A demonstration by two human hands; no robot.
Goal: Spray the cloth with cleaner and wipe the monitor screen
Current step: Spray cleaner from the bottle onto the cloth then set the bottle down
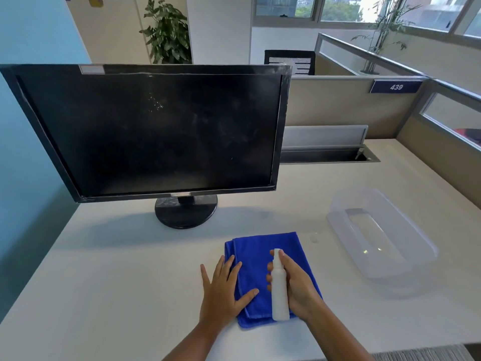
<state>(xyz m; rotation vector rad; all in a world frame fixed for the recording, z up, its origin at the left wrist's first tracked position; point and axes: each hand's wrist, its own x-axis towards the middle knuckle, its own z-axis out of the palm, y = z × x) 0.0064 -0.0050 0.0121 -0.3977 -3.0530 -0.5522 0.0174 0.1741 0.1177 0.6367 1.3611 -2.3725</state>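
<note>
A folded blue cloth lies on the white desk in front of me. My left hand rests flat on the cloth's left edge, fingers spread. My right hand grips a white spray bottle over the cloth, the forefinger on its nozzle, which points away from me. The black monitor stands at the back left on a round base; its dark screen shows smudges and small white specks.
A clear plastic tub sits on the desk to the right, and a small clear cap lies between it and the cloth. Beige cubicle partitions and a cable tray bound the desk behind.
</note>
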